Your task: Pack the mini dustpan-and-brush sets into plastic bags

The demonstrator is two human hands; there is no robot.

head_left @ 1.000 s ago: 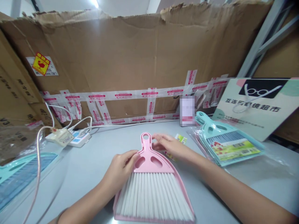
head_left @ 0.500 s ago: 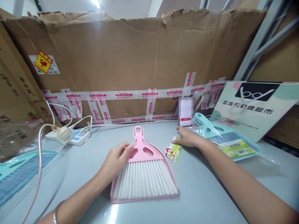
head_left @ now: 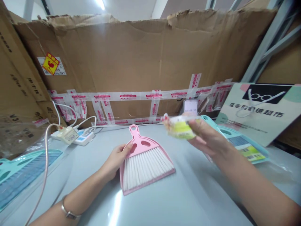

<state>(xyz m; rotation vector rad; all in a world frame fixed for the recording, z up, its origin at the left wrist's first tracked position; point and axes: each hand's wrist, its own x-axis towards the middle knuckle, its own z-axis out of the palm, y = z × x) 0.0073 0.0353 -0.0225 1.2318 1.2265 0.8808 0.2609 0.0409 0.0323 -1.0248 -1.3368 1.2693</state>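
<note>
A pink dustpan (head_left: 124, 190) with a white-bristled hand brush (head_left: 147, 166) nested in it lies tilted a little on the table. My left hand (head_left: 118, 158) grips its left edge near the handle, thumb on top and fingers underneath, mostly hidden. Above the table, right of the dustpan, my right hand (head_left: 207, 133) holds a yellow-green and white printed label card (head_left: 180, 127), blurred by motion. Just past that hand lies a turquoise dustpan and brush set (head_left: 242, 138) in clear plastic, partly covered by my arm.
A phone (head_left: 191, 107) showing a timer leans against the taped cardboard box (head_left: 141, 62) at the back. On the left are a power strip (head_left: 83, 138), cables and another turquoise set (head_left: 28, 166). A printed board (head_left: 261, 113) stands at the right.
My right hand has picked the label card up off the table and raised it. The pink dustpan has turned slightly under my left hand, its right side swinging up.
</note>
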